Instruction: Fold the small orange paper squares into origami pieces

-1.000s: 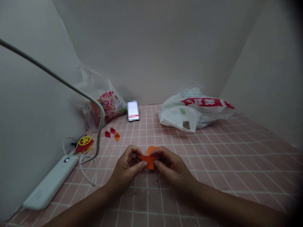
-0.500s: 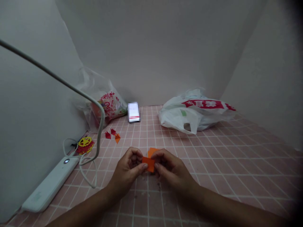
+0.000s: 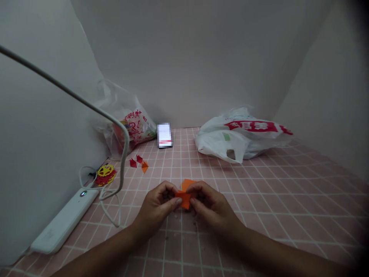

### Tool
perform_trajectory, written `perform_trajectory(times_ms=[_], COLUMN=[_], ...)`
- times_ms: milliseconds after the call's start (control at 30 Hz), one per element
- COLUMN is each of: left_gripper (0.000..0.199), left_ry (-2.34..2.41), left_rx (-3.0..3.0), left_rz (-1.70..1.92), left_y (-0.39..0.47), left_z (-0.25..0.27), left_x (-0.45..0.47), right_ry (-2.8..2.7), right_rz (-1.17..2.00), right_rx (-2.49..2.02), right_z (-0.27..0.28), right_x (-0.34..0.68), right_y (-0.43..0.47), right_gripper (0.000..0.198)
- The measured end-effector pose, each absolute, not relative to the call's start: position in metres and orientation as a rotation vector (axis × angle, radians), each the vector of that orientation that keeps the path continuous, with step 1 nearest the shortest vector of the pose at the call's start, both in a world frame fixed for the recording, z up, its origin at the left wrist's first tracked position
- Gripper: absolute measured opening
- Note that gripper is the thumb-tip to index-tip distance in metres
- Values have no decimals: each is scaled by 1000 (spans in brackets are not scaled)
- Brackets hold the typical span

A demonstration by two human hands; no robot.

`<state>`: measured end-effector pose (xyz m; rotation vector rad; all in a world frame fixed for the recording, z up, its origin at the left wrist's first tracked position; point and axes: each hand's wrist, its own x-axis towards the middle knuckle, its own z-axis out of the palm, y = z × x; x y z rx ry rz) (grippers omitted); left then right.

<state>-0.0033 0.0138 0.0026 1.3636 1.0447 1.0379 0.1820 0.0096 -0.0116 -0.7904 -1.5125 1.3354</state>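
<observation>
A small folded piece of orange paper (image 3: 184, 200) is pinched between my two hands, just above the table. My left hand (image 3: 160, 202) grips its left edge, with the thumb in front. On the paper's right side, my right hand (image 3: 209, 202) holds it between thumb and fingers. Another orange paper sheet (image 3: 188, 184) lies on the table just behind, partly hidden by my right fingers. Farther back to the left sit two small red folded-paper pieces (image 3: 133, 163) and one orange folded-paper piece (image 3: 144, 167).
A white power bank (image 3: 63, 223) with a looping cable (image 3: 124, 154) lies at left, near yellow and red gear-shaped pieces (image 3: 105, 175). At the back are a filled plastic bag (image 3: 135, 127), a lit phone (image 3: 165, 135) and a white plastic bag (image 3: 221, 138). The table (image 3: 273, 207) has pink tiles.
The orange paper between my fingers has tilted slightly, and its top edge now looks bent. The whole view has shifted a little; both hands keep their hold.
</observation>
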Motion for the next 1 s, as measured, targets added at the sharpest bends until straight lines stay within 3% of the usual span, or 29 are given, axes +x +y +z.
perform_trajectory(times_ms=[1000], left_gripper=[16], left_ry=[1025], left_rx=[1406], left_rz=[915], left_y=[15], left_z=[9], left_x=[-6], right_ry=[-1617], right_rz=[1163], right_rx=[-822], right_z=[-9], right_x=[183], right_y=[12], right_gripper=[22])
